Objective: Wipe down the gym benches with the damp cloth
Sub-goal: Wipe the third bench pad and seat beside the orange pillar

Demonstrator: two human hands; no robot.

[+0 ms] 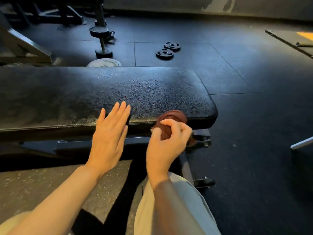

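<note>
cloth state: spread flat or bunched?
Bunched. The brown cloth is a wrinkled wad gripped in the right hand at the bench edge.

Bunched brown cloth (171,122) at black bench's (101,92) edge

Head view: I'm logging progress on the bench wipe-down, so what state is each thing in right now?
Bench: flat, pad bare.
Cloth: bunched up, at the pad's near edge.
Right hand: fingers curled round the cloth.
Left hand: fingers straight, over the pad's near edge, holding nothing.
Plates: two, lying flat on the floor.
</note>
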